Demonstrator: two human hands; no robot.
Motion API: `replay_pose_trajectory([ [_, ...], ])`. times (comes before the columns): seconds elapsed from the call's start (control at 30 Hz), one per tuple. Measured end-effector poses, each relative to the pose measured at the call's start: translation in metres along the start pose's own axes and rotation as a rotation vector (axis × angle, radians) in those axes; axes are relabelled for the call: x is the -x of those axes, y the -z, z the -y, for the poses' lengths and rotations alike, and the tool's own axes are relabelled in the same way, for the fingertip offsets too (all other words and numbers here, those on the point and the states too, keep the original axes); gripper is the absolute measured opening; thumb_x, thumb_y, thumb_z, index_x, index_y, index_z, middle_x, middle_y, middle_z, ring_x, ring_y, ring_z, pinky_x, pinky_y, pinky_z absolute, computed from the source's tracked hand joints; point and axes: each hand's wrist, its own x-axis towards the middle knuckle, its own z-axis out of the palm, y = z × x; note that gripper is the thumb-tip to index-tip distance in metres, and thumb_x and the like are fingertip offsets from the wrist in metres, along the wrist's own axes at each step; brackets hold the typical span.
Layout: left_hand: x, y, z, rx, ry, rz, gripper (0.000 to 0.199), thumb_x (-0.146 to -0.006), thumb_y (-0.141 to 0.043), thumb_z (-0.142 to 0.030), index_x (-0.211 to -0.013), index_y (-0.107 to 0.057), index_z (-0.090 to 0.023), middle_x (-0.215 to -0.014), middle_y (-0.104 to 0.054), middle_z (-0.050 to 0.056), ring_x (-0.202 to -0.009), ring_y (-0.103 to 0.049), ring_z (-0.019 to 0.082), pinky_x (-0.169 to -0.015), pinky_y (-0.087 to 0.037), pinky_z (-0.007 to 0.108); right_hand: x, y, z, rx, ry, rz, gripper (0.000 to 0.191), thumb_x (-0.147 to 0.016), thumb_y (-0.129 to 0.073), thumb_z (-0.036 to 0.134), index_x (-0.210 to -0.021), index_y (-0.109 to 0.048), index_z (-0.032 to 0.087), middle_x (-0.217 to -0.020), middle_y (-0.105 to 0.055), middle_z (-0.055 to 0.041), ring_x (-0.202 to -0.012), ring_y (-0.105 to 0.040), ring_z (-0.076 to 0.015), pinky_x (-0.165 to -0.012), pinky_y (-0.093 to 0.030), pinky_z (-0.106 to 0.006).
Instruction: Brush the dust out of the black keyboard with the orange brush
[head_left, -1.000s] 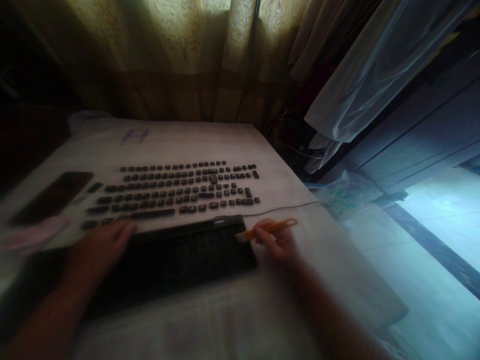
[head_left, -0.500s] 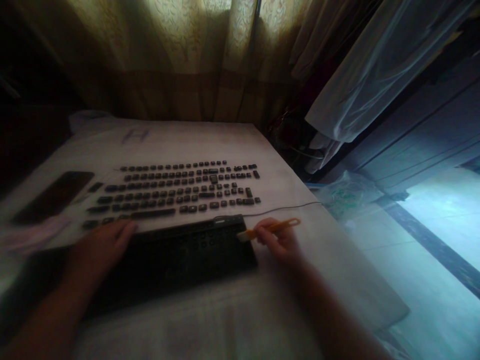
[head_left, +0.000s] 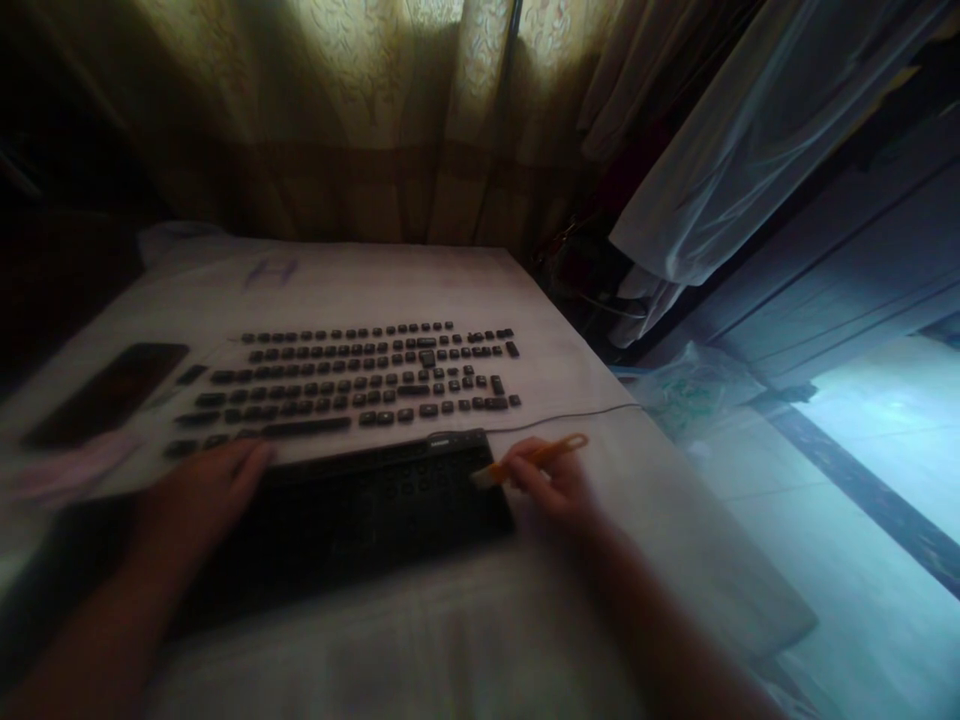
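Observation:
A black keyboard (head_left: 330,535) with its keycaps off lies slantwise in front of me. My left hand (head_left: 196,500) grips it toward the left, fingers curled at the far edge. Between the fingers and thumb of my right hand (head_left: 551,485) is a small brush with an orange handle (head_left: 559,450). Its pale bristles (head_left: 484,478) meet the keyboard's right end, by the bare key posts. Beyond the keyboard, the loose black keycaps (head_left: 337,378) are laid out in rows, the long space bar (head_left: 307,427) nearest my left hand.
A dark phone (head_left: 109,395) and a pink cloth (head_left: 79,466) lie at the left of the white table (head_left: 390,280). A thin cable (head_left: 577,413) runs over the right edge. Curtains (head_left: 375,120) hang behind; a plastic bag (head_left: 686,390) sits beyond the table's right side.
My right hand has shifted the brush slightly left and toward me across the keyboard's right end. My left hand and the keyboard stay in place.

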Motion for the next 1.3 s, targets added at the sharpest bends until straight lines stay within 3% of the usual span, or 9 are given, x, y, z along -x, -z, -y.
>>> replay_pose_trajectory([
  [0.17, 0.000, 0.000, 0.001, 0.017, -0.007, -0.002, 0.044, -0.097, -0.037, -0.041, -0.112, -0.073, -0.021, -0.111, -0.075, 0.010, -0.093, -0.069, 0.028, -0.075, -0.052, 0.036, 0.001, -0.003, -0.004, -0.084, -0.018, 0.049, 0.015, -0.092, -0.060, 0.032, -0.088, -0.069, 0.022, -0.070, -0.068, -0.0015, -0.061, -0.063, -0.0162, -0.056, -0.050, -0.030],
  [0.33, -0.001, -0.001, 0.001, 0.017, 0.000, 0.032, 0.046, -0.098, -0.034, -0.039, -0.115, -0.071, -0.018, -0.118, -0.073, 0.013, -0.102, -0.069, 0.030, -0.079, -0.051, 0.037, -0.005, 0.001, -0.001, -0.274, -0.080, -0.144, 0.022, -0.090, -0.065, 0.044, -0.092, -0.070, 0.023, -0.066, -0.070, -0.0008, -0.051, -0.059, -0.0137, -0.045, -0.045, -0.025],
  [0.7, 0.000, -0.002, 0.003, 0.012, 0.008, 0.044, 0.049, -0.099, -0.031, -0.042, -0.117, -0.070, -0.019, -0.122, -0.072, 0.012, -0.105, -0.068, 0.029, -0.082, -0.050, 0.036, -0.010, 0.006, 0.007, -0.326, -0.205, -0.136, 0.019, -0.075, -0.076, 0.038, -0.072, -0.067, 0.021, -0.052, -0.054, 0.0051, -0.045, -0.046, -0.0097, -0.043, -0.040, -0.022],
  [0.87, 0.001, 0.003, -0.002, -0.009, 0.015, 0.043, 0.047, -0.099, -0.033, -0.041, -0.116, -0.071, -0.020, -0.118, -0.073, 0.012, -0.103, -0.069, 0.029, -0.080, -0.051, 0.036, -0.010, 0.005, 0.010, -0.334, -0.252, -0.055, 0.016, -0.077, -0.071, 0.033, -0.072, -0.062, 0.021, -0.053, -0.051, 0.0064, -0.045, -0.044, -0.0086, -0.044, -0.037, -0.021],
  [1.03, 0.001, 0.001, -0.001, 0.012, 0.001, 0.021, 0.047, -0.098, -0.034, -0.041, -0.116, -0.071, -0.019, -0.118, -0.073, 0.012, -0.103, -0.069, 0.029, -0.080, -0.051, 0.036, -0.007, 0.002, 0.008, -0.303, -0.280, 0.060, 0.016, -0.079, -0.071, 0.034, -0.083, -0.062, 0.021, -0.064, -0.062, 0.0030, -0.053, -0.056, -0.0118, -0.050, -0.046, -0.024],
  [1.3, 0.000, 0.000, 0.000, 0.010, 0.028, 0.041, 0.046, -0.098, -0.035, -0.042, -0.118, -0.070, -0.019, -0.121, -0.073, 0.011, -0.105, -0.068, 0.028, -0.082, -0.050, 0.035, -0.003, 0.010, 0.006, -0.126, -0.141, 0.221, 0.011, -0.087, -0.065, 0.027, -0.095, -0.070, 0.024, -0.085, -0.071, -0.0018, -0.076, -0.067, -0.0171, -0.068, -0.054, -0.030],
])
